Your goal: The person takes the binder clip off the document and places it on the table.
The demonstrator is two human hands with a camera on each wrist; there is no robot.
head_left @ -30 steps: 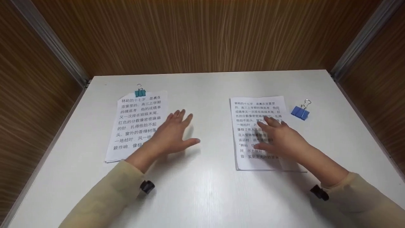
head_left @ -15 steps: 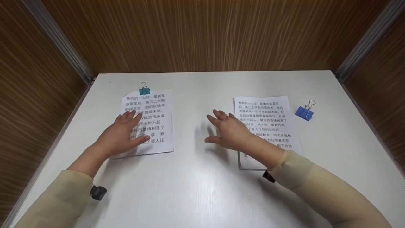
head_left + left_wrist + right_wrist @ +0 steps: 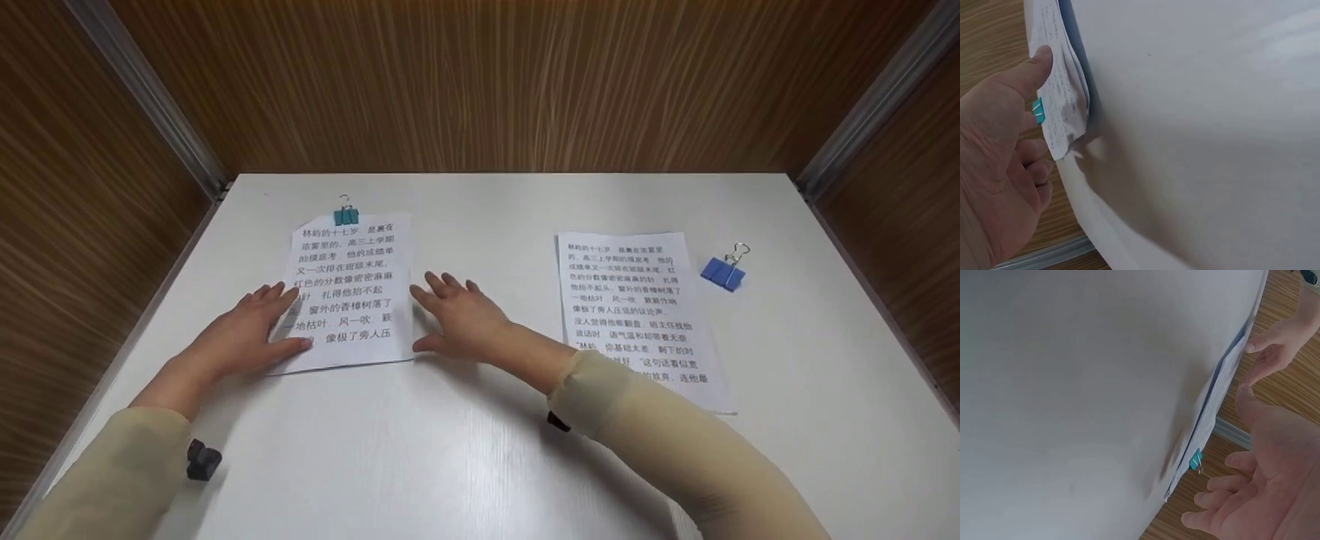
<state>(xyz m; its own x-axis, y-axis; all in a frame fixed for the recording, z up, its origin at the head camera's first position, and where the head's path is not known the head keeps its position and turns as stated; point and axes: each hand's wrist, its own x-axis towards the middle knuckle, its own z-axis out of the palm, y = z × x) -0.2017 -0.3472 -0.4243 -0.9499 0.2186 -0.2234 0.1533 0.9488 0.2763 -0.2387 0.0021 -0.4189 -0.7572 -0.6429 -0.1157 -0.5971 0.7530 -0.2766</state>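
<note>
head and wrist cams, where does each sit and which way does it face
Head: on the head, facing forward and down at the table, left stack and right stack; left hand, right hand and sleeves show.
Left wrist: on that wrist, facing the left stack and table; only the left hand shows.
Right wrist: on that wrist, facing across the table toward the left stack; right hand and left hand show.
Both wrist views share the left stack, teal clip and left hand.

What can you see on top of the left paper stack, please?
A teal binder clip sits at the far edge of the paper stack, and printed text faces up. The left hand hides some of it.
</note>
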